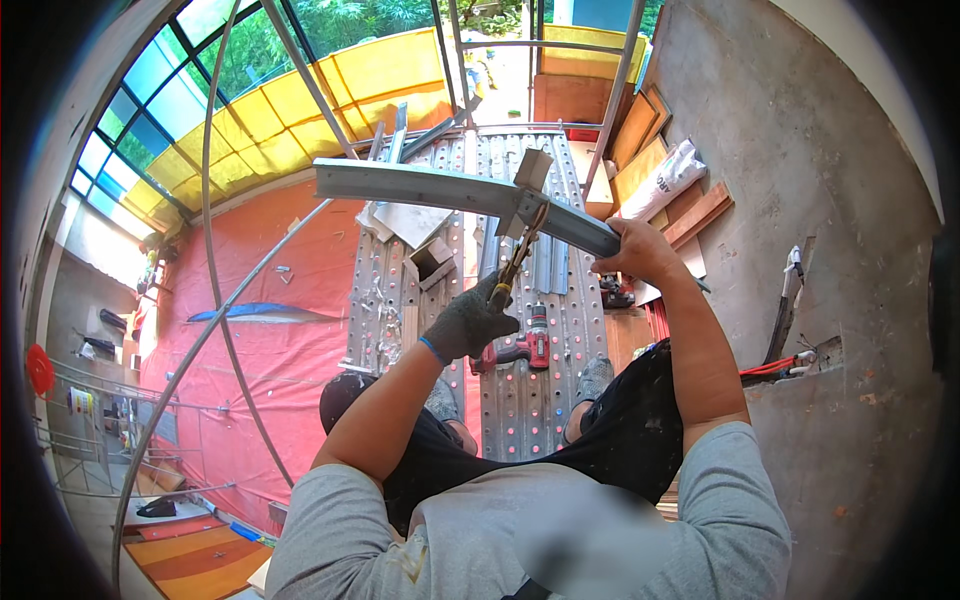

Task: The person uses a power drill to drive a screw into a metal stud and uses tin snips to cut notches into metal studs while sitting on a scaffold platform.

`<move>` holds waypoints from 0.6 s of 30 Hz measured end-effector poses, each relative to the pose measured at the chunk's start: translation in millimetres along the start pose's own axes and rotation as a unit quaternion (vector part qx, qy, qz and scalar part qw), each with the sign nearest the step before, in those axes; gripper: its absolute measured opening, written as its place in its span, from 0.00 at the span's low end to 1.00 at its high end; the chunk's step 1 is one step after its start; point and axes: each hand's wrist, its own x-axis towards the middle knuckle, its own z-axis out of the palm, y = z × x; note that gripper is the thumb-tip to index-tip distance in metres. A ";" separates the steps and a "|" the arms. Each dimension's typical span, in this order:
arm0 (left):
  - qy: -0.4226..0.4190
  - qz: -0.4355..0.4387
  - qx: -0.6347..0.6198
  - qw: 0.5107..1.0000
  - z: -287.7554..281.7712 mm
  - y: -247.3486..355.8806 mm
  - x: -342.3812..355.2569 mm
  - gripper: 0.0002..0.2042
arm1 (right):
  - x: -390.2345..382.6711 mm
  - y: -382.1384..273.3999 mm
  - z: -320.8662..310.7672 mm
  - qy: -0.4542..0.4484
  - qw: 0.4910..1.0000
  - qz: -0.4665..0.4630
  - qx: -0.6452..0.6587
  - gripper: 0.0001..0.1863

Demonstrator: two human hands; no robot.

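Observation:
My left hand, in a dark grey glove, is closed round the handles of a pliers-like cutting tool, probably snips. Its upper end meets the long metal channel where a short metal piece crosses it. My bare right hand grips the channel's right end, holding it raised over the work platform. The channel stretches away to the left. Below my left hand, a red and black cordless drill lies on the platform between my feet.
Scaffold poles cross the left side. Metal offcuts and channels lie on the platform ahead. Wooden boards and a white sack lean right by a grey wall. Red sheeting spreads below left.

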 end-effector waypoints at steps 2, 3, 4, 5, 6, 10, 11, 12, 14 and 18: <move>-0.005 -0.024 0.020 1.000 0.7 2.6 0.5 0.37 | 1.4 4.2 1.8 0.020 0.999 -0.025 -0.007 0.31; -0.005 -0.024 0.020 0.999 1.5 2.3 1.0 0.37 | 1.5 3.8 2.1 0.019 0.999 -0.026 -0.007 0.31; -0.002 -0.024 0.030 0.999 2.4 2.1 1.9 0.37 | 1.6 3.1 2.3 0.023 0.999 -0.028 -0.016 0.30; 0.001 -0.023 0.040 0.999 2.9 1.8 2.6 0.37 | 1.4 2.3 2.4 0.026 0.999 -0.029 -0.025 0.29; 0.000 -0.022 0.040 0.999 1.9 4.1 3.3 0.37 | 0.2 0.5 1.6 0.026 0.999 -0.028 -0.025 0.29; -0.025 0.006 0.086 0.996 -0.7 -31.8 10.2 0.34 | -0.1 -7.0 3.9 0.035 0.998 -0.039 -0.027 0.29; -0.040 0.060 0.136 0.988 0.6 -47.1 13.2 0.33 | 1.7 -5.6 6.8 0.057 0.995 -0.066 -0.047 0.29; -0.043 0.063 0.134 0.988 4.2 -42.0 14.2 0.33 | 1.0 0.0 8.2 0.058 0.995 -0.062 -0.049 0.29; -0.010 -0.060 0.021 0.998 7.9 -22.4 10.5 0.30 | 0.2 6.6 10.7 0.083 0.991 -0.078 -0.065 0.28; -0.007 -0.059 0.008 0.998 4.8 -23.5 9.4 0.30 | 2.1 2.5 13.8 0.088 0.988 -0.092 -0.090 0.29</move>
